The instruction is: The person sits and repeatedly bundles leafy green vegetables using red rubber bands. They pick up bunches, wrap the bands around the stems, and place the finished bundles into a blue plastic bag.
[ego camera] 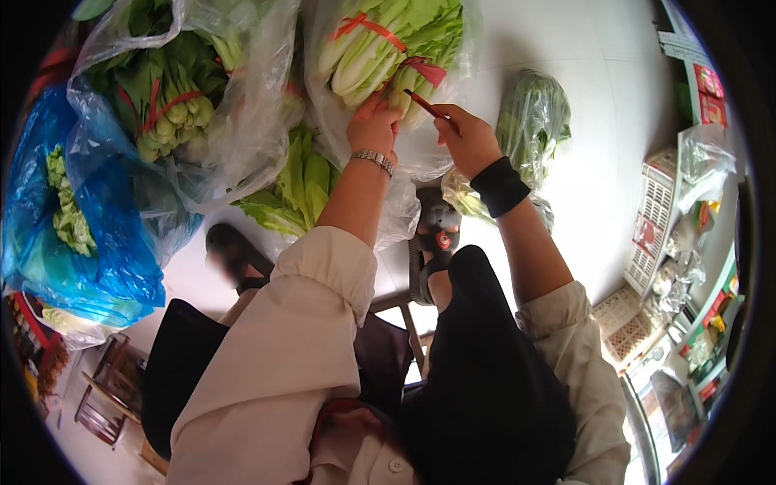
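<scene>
My left hand point(374, 126), with a metal-band watch point(373, 159) at the wrist, grips the lower end of a small bunch of leafy greens point(407, 85); its fingertips are partly hidden. Red tape point(428, 71) binds this bunch. In my right hand point(465, 138) is a slim red-and-black utility knife point(427, 104), its tip pointing up and left beside the stems. A larger bunch of pale-stemmed lettuce point(364, 60), tied with red tape, lies just beyond in an opened clear plastic bag point(461, 36). A black wristband point(500, 187) covers my right wrist.
Clear bags of bok choy point(176, 118) and a blue plastic bag point(121, 267) crowd the left. Loose lettuce point(303, 182) lies below my left forearm. A bagged leafy vegetable point(533, 121) rests on the floor at right. White plastic crates point(652, 218) stand along the shelves.
</scene>
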Motion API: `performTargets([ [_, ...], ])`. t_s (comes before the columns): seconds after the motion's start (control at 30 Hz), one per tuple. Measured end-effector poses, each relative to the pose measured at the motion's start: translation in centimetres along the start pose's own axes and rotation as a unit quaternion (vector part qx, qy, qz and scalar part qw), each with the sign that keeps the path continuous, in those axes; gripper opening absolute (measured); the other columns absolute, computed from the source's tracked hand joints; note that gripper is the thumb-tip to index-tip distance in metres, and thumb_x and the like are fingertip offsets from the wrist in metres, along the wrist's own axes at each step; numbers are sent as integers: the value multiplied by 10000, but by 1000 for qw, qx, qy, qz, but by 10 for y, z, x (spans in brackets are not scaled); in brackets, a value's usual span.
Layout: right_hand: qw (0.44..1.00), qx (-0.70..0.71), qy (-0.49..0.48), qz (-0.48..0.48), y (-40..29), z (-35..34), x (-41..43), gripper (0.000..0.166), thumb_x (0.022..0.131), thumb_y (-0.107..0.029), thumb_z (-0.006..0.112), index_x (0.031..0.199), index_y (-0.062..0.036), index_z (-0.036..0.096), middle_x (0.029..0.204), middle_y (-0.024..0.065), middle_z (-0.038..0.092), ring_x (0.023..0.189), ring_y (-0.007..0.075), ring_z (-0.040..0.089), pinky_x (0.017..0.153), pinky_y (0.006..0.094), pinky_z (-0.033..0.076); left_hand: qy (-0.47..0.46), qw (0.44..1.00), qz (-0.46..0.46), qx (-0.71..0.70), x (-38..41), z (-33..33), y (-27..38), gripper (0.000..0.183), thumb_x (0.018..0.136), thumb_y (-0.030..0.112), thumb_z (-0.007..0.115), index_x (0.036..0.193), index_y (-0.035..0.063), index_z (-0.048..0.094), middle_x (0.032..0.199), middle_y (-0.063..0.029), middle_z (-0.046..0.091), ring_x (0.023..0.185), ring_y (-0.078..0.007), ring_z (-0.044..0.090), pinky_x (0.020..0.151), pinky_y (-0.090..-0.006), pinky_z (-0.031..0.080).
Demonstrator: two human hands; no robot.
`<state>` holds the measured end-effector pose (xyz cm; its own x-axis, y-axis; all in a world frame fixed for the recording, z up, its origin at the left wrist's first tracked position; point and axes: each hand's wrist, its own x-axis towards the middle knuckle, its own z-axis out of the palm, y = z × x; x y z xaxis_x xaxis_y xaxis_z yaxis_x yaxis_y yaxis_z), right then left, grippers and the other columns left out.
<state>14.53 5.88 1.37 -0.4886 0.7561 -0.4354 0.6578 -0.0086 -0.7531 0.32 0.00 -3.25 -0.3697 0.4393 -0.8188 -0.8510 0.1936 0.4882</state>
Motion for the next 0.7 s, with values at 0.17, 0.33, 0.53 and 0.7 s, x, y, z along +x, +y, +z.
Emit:
performTargets([
  [0.17, 991, -119, 1, -65, 0, -5, 12, 251, 945, -256, 522, 1031, -51, 637, 778, 177, 656, 730, 364, 629, 675, 429, 491, -13, 999, -24, 18, 5, -4, 4, 613, 699, -83, 662, 1295, 34, 570, 896, -8, 624, 596, -88, 493, 532, -211, 408],
  [0.33, 979, -185, 27, -84, -11, -15, 24, 263, 930, -298, 554, 952, -62, 667, 772, 173, 653, 744, 370, 623, 682, 439, 487, -36, 997, -55, 46, 11, -8, 3, 585, 744, -27, 706, 1288, 138, 573, 1103, 18, 601, 924, -66, 541, 783, -182, 460],
  [0.53, 969, -236, -42, -62, -16, -25, 36, 294, 926, -337, 549, 934, -71, 675, 760, 169, 649, 744, 367, 619, 685, 445, 484, -3, 997, -45, 66, 11, -3, -1, 685, 701, -33, 733, 1336, 107, 516, 1148, -4, 581, 942, -81, 541, 793, -194, 456],
  [0.7, 966, -244, -58, -58, -23, -25, 38, 326, 929, -349, 539, 914, -52, 671, 764, 175, 646, 758, 369, 617, 690, 449, 480, 3, 997, -36, 67, 12, -2, -5, 659, 699, -39, 722, 1315, 99, 531, 1106, -6, 594, 921, -76, 537, 781, -200, 452],
])
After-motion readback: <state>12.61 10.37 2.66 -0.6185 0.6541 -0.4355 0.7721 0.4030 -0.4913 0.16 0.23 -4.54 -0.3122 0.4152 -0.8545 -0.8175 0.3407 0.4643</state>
